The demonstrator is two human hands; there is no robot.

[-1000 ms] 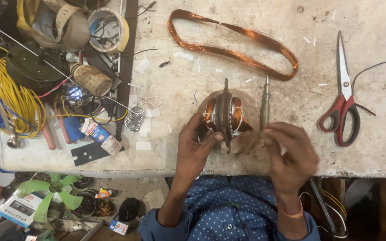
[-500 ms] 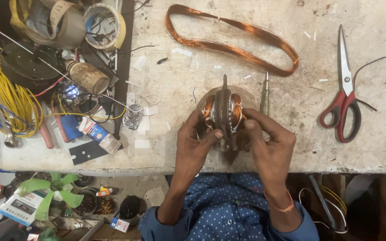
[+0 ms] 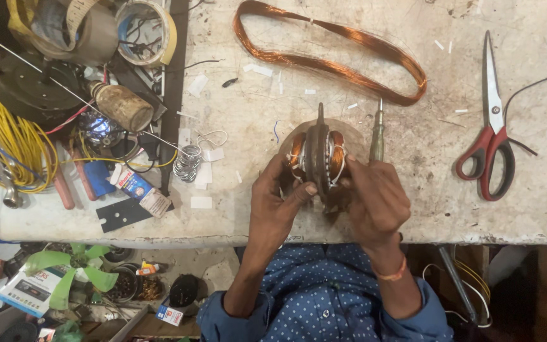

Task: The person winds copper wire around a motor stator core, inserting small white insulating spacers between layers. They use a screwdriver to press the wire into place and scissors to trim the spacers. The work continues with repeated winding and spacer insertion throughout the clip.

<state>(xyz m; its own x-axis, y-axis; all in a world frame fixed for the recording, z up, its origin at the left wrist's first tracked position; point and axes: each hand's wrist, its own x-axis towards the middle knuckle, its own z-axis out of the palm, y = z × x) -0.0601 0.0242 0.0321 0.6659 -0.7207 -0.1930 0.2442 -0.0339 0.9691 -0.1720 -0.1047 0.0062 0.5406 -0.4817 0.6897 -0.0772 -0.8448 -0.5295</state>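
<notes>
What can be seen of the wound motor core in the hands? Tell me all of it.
The motor core is a round, dark metal stator stood on edge on the worn white workbench, with a short shaft pointing away from the person. Copper-coloured windings bulge on both sides, with pale ties or leads across them. The left hand grips its left side, thumb on the rim; the right hand grips its right side. A screwdriver lies just to its right.

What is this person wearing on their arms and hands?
Both hands, the left hand and the right hand, are bare, with no gloves. The blue sleeves with small white dots are pushed up toward the elbows. An orange band circles the right wrist.
</notes>
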